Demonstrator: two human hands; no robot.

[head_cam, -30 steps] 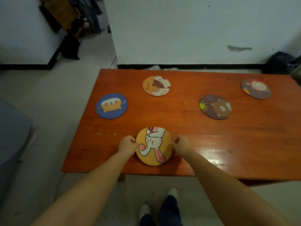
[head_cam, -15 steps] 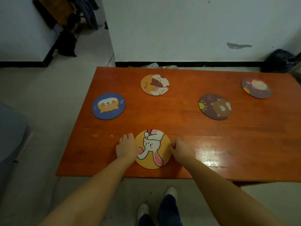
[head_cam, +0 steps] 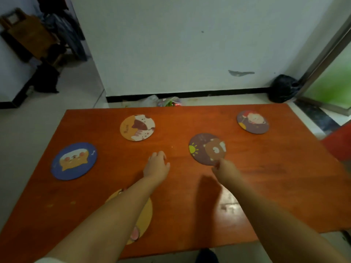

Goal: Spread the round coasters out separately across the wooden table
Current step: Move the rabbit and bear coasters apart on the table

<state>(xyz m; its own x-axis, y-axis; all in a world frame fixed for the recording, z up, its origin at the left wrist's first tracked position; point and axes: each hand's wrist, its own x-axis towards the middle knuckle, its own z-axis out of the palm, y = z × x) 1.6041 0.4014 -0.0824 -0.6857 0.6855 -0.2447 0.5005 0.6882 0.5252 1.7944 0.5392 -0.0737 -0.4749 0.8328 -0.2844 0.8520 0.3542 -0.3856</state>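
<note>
Five flat round coasters lay well apart on the glossy orange-brown desk (head_cam: pixel 284 186). The right hand (head_cam: pixel 227 170) pinched the near rim of the purple bear coaster (head_cam: pixel 204 147), apparently to reposition it (a light slide should do); the left hand (head_cam: pixel 156 166) rested open, empty.

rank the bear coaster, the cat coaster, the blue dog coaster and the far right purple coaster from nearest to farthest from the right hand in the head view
1. bear coaster, at the right hand fingertips
2. cat coaster, far left of centre
3. purple coaster, far right; too close to call with the cat coaster
4. blue dog coaster, left edge
</note>
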